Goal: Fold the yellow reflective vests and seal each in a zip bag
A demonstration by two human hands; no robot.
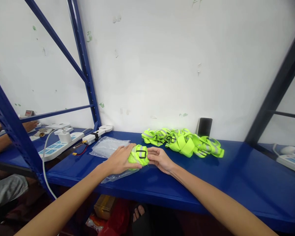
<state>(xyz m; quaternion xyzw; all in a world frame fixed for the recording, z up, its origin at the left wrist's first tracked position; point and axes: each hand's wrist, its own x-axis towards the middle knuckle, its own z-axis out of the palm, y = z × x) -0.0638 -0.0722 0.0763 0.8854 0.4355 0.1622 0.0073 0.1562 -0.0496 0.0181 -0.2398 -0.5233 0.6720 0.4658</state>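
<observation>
A: What carried everything?

B: A blue steel shelf [177, 186] against a white wall [162, 68]. A heap of neon-yellow reflective vests [183, 143] lay along its back edge, with a phone [204, 127] propped behind them. Past the upright on the left sat a white power strip [60, 146].

A: And the hands?

B: Close together near the front edge, in a narrow hold. The left hand [120, 159] lay over a folded vest bundle [138, 156], and the right hand [159, 160] pressed its other side. A black buckle [142, 152] showed on top. Beneath them was a clear plastic bag [108, 146].

A: What could have gone wrong?

B: The slick bag could have slid along the shelf. A loosened hold could have let the folds spring open, and a dragged buckle could have snagged the thin plastic.
</observation>
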